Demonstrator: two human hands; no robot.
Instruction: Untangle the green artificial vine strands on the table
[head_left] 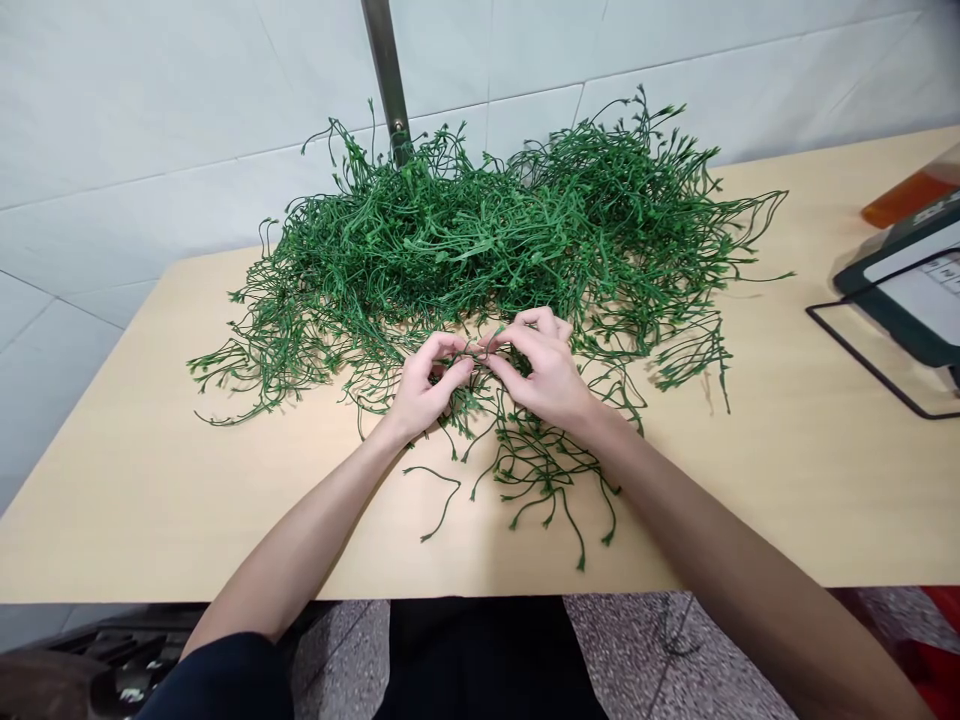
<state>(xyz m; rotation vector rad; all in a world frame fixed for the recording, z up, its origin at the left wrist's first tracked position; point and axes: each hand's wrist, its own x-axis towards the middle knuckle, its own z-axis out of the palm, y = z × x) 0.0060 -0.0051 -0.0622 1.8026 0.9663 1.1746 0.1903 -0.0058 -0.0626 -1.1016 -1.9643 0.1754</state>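
— Where's our sprig (480,350)?
— Pinched between both hands; left hand (422,385) at nine o'clock, right hand (546,368) at three. It runs crosswise, the green heap (495,230) at twelve.

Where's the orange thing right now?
In the head view, the orange object lies at the table's far right edge, just behind the dark tablet-like stand.
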